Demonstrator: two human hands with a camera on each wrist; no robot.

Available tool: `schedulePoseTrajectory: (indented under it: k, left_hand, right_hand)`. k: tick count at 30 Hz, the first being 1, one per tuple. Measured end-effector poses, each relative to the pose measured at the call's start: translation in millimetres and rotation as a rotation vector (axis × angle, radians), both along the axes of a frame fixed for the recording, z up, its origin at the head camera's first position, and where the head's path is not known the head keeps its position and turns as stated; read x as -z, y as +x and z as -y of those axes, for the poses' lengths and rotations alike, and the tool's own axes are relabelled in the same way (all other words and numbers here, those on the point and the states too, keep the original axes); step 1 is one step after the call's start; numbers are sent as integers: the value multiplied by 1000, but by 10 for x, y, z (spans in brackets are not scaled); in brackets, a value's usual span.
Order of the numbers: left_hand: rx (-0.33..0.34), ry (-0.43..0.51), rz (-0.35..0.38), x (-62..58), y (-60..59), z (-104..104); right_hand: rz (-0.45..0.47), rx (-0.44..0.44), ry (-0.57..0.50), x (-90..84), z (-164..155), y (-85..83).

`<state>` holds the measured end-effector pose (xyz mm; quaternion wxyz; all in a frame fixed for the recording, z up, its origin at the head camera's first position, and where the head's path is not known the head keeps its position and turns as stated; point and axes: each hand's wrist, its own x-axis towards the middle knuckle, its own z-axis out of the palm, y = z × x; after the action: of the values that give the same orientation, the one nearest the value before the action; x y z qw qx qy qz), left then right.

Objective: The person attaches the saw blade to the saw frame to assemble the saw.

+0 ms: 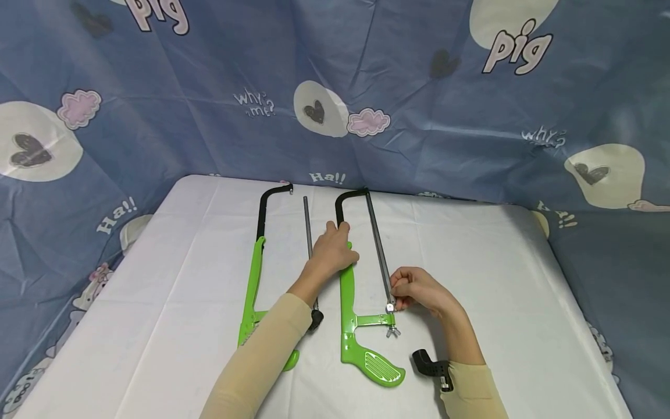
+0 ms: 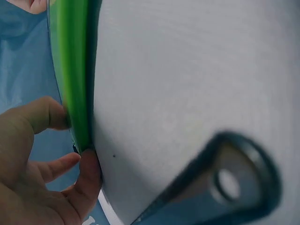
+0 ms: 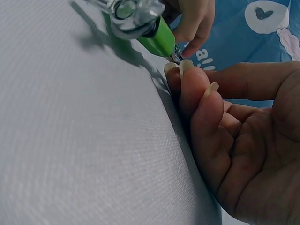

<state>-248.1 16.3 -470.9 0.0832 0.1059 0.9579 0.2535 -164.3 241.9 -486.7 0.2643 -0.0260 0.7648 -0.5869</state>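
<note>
A hacksaw with a green handle and frame point(image 1: 348, 297) and a black front arm lies on the white-covered table. My left hand point(image 1: 331, 250) grips its frame where green meets black, thumb on one side and fingers on the other, as the left wrist view shows by the green bar point(image 2: 77, 70). The grey blade point(image 1: 378, 244) runs from the black arm's tip down to the tensioning bolt. At the blade's near end my right hand point(image 1: 421, 289) pinches with thumb and fingertips. Just below, a metal wing nut point(image 1: 393, 331) sits on the green crossbar point(image 1: 373, 320).
Left of it lies a second hacksaw frame point(image 1: 253, 279), partly hidden under my left sleeve point(image 1: 262, 355). A loose blade point(image 1: 307, 224) lies between the two saws. Black wrist camera mounts point(image 1: 431, 366) hang near both forearms. A blue printed curtain point(image 1: 408, 163) stands behind the table.
</note>
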Motion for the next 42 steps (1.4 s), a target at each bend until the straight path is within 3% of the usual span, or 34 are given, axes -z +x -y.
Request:
schedulePoseTrajectory:
  k: [16, 23, 30, 42]
  left_hand:
    - [-34, -56, -71, 25, -27, -36]
    - [-25, -44, -27, 23, -29, -13]
    - [38, -33, 16, -41, 25, 15]
    - [-2, -95, -29, -40, 11, -80]
  right_hand:
    - [-13, -10, 0, -7, 28, 7]
    - [-7, -6, -6, -25, 28, 7]
    - [0, 1, 7, -22, 8, 13]
    - [6, -6, 12, -13, 31, -1]
